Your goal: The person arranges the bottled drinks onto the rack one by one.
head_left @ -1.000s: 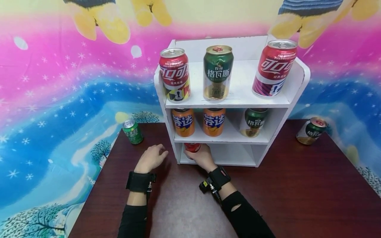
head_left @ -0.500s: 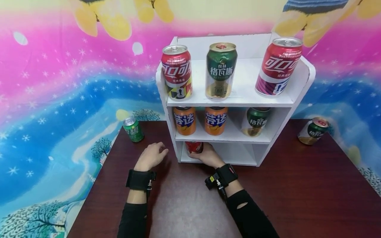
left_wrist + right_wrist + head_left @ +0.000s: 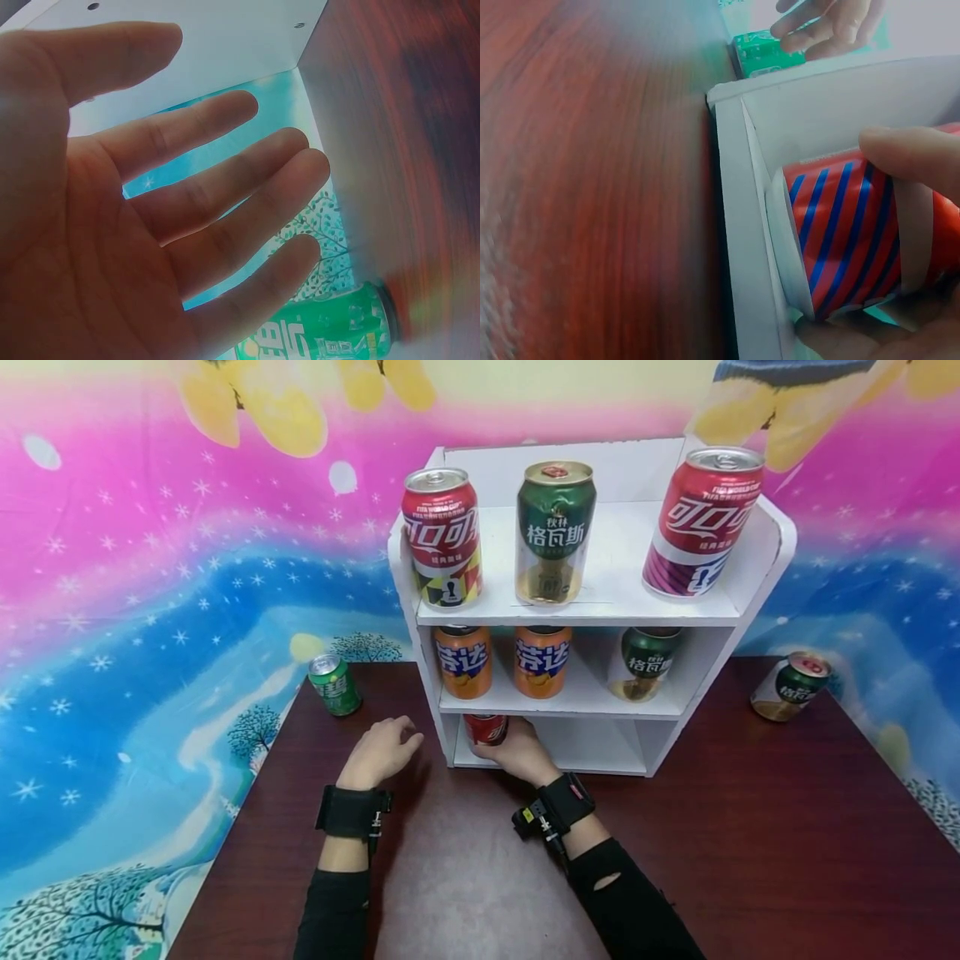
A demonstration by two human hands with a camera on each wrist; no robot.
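On the bottom level of the white shelf (image 3: 592, 745), my right hand (image 3: 522, 752) grips a red cola can (image 3: 486, 728) at the left end. In the right wrist view the thumb and fingers wrap round the striped can (image 3: 840, 232), whose base is at the shelf board; the upper part lies out of that view. My left hand (image 3: 381, 752) hovers over the table left of the shelf, holding nothing. Its fingers (image 3: 225, 180) are spread and relaxed in the left wrist view. Beyond it stands a green can (image 3: 335, 685), apart from the hand.
The top level carries two red cola cans (image 3: 442, 539) (image 3: 705, 522) and a green-and-gold can (image 3: 555, 533). Two orange cans (image 3: 463, 662) (image 3: 542, 662) and another green-and-gold can (image 3: 645, 664) occupy the middle level. One more green-and-gold can (image 3: 790, 687) stands right of the shelf.
My right hand keeps its grip on the red can, with its wrist shifted slightly right since the earliest frame. The left hand stays nearly still, and the head view moves a little.
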